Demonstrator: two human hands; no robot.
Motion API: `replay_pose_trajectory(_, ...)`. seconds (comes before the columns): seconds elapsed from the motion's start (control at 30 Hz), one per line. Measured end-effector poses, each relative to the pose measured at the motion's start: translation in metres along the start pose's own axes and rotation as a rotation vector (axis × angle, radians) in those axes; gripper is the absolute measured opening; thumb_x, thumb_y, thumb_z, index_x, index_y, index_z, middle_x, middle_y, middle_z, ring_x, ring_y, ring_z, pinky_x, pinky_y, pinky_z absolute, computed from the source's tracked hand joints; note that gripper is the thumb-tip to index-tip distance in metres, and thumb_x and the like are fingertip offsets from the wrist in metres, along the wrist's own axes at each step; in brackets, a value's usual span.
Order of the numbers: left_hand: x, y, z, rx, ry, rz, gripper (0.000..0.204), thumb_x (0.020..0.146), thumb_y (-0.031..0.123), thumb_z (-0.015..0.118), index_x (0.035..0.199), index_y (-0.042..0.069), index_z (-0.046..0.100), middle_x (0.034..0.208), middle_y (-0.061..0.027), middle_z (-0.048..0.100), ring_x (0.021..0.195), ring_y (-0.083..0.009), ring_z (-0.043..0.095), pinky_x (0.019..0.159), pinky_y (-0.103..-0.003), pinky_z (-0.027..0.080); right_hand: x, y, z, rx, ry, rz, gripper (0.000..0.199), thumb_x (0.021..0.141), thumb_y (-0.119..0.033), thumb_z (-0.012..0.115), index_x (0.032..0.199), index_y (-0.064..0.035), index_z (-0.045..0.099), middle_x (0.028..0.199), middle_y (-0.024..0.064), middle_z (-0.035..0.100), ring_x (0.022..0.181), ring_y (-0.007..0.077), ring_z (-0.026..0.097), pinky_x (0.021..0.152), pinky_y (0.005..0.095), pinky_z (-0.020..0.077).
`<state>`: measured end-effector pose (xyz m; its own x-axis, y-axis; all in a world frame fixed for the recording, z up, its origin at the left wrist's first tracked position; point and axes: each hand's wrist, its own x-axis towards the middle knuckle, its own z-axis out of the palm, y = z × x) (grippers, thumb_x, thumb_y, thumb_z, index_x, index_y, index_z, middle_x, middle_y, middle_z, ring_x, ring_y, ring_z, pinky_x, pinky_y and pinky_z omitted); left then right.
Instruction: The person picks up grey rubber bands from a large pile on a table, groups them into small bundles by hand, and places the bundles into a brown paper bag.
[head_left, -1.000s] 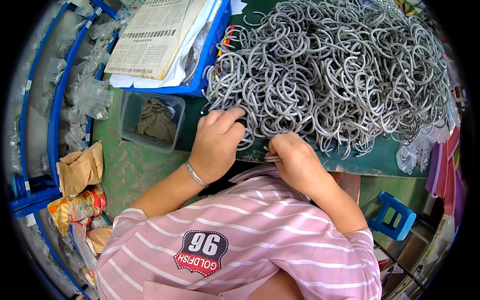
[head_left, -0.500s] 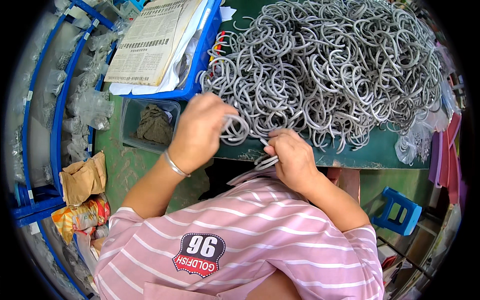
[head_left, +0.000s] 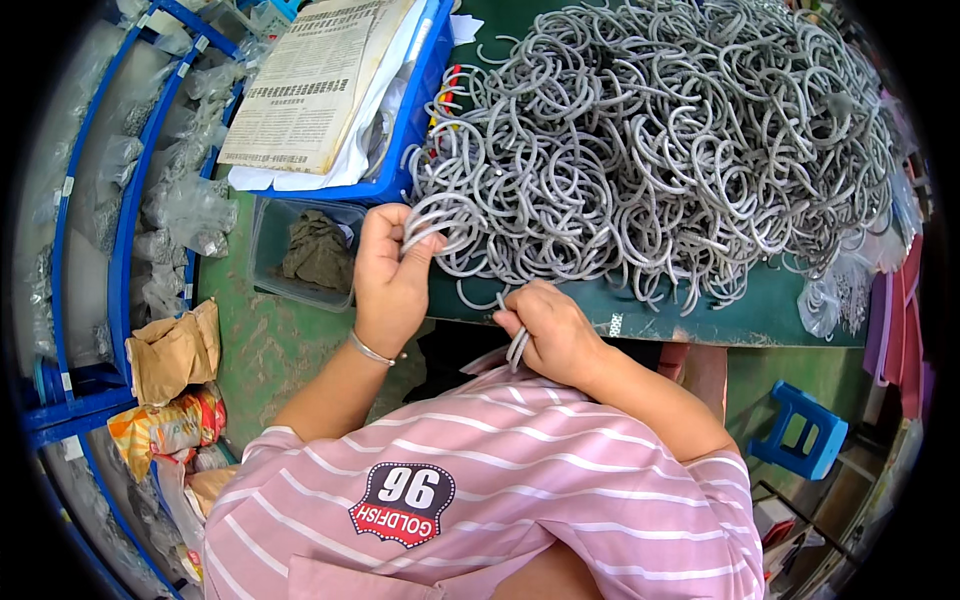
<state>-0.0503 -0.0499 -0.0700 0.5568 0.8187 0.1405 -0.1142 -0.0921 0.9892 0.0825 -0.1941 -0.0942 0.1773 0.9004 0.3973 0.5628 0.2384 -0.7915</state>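
A big heap of grey, C-shaped curved pieces (head_left: 680,150) covers most of the dark green table (head_left: 770,310). At the heap's near left edge, my left hand (head_left: 393,265) grips several grey curved pieces (head_left: 440,215) between thumb and fingers, their loops fanned out toward the heap. Lower and to the right, by the table's front edge, my right hand (head_left: 550,325) is closed on more grey curved pieces (head_left: 516,348), whose ends poke out beside its fingers. Exactly how many pieces each hand holds is hidden.
Beside the heap's left side stands a blue bin (head_left: 400,150) topped with newspaper (head_left: 300,95). Below it, a clear plastic tub (head_left: 262,262) holds a dark cloth (head_left: 318,250). Blue shelving (head_left: 125,200) with bagged parts lines the left; a blue stool (head_left: 800,430) stands at right.
My left hand has turned so its thumb shows and its pieces fan out more clearly. My right hand has moved slightly left and down, still gripping its pieces. The view has shifted a little.
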Motion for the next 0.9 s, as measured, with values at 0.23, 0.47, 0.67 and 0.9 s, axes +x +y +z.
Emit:
replay_pose_trajectory(0.23,-0.002,-0.005,-0.010,0.321,-0.026,-0.046,0.016,0.084,-0.002,0.063,0.090,0.005,0.049,0.083,-0.0040,0.056,0.073,-0.0127,0.055,0.067,-0.027,0.047,0.045,-0.022,-0.033,0.046,-0.145,0.507,0.032,0.094,-0.022,0.057,0.076,0.0039,0.053,0.065,0.0207,0.051,0.059,0.0239,0.043,0.058,0.0375,0.0407)
replay_pose_trajectory(0.47,-0.020,-0.007,-0.006,0.770,-0.107,0.135,0.028,0.076,0.015,0.072,0.082,0.001,0.049,0.080,-0.0187,0.052,0.078,-0.0383,0.053,0.070,-0.045,0.045,0.009,-0.003,-0.031,0.023,-0.344,0.271,0.013,0.072,-0.004,0.067,0.083,0.0026,0.064,0.078,0.0193,0.062,0.075,0.0345,0.062,0.067,0.0373,0.0486)
replay_pose_trajectory(0.67,-0.022,-0.008,0.009,0.595,0.024,-0.063,0.026,0.077,0.014,0.069,0.088,0.002,0.049,0.077,-0.0152,0.057,0.074,-0.0368,0.059,0.065,-0.044,0.047,0.011,-0.011,-0.035,0.166,-0.157,0.433,0.012,0.075,0.008,0.052,0.078,0.0038,0.063,0.071,0.0120,0.064,0.060,0.0174,0.063,0.056,0.0285,0.0488)
replay_pose_trajectory(0.9,0.005,0.023,0.028,0.498,-0.073,0.458,0.021,0.069,-0.004,0.062,0.085,0.004,0.051,0.080,-0.0099,0.057,0.074,-0.0318,0.059,0.067,-0.038,0.047,0.000,-0.012,-0.037,0.100,-0.219,0.308,0.009,0.076,0.006,0.053,0.078,0.0040,0.062,0.065,0.0108,0.064,0.056,0.0158,0.063,0.055,0.0265,0.0480)
